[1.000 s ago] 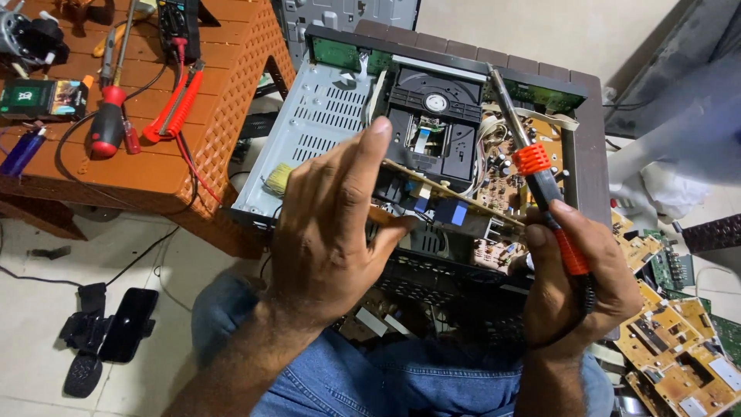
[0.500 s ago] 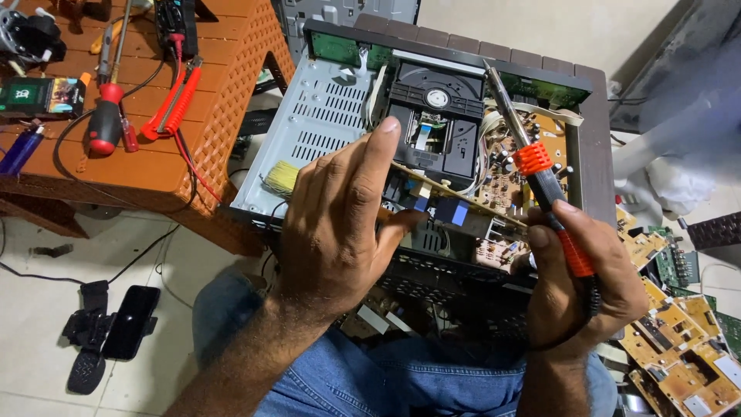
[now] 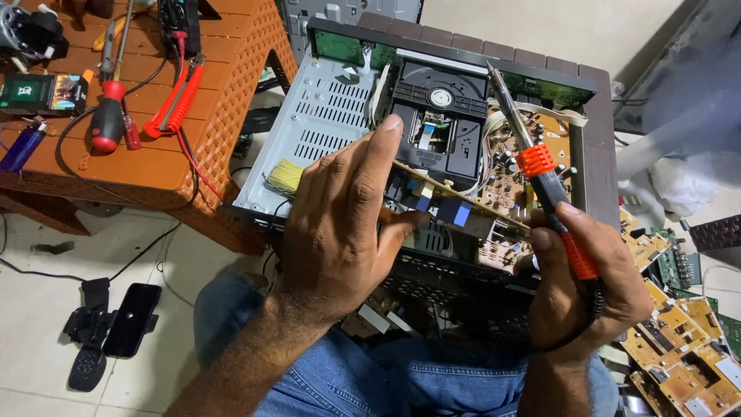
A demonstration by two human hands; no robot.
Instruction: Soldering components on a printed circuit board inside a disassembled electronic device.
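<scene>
The left hand point(image 3: 340, 224) rested flat, fingers spread, on the opened grey metal disc-player chassis point(image 3: 324, 116). The right hand point(image 3: 587, 278) gripped an orange-handled soldering iron point(image 3: 540, 170) above the brown circuit board point(image 3: 513, 166).

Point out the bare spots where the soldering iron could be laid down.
Bare spots: the orange table front edge, below the red screwdriver and red pliers; floor tiles left of the phone holder. Crowded: the open chassis under the left hand, and the circuit boards beside the right hand.
</scene>
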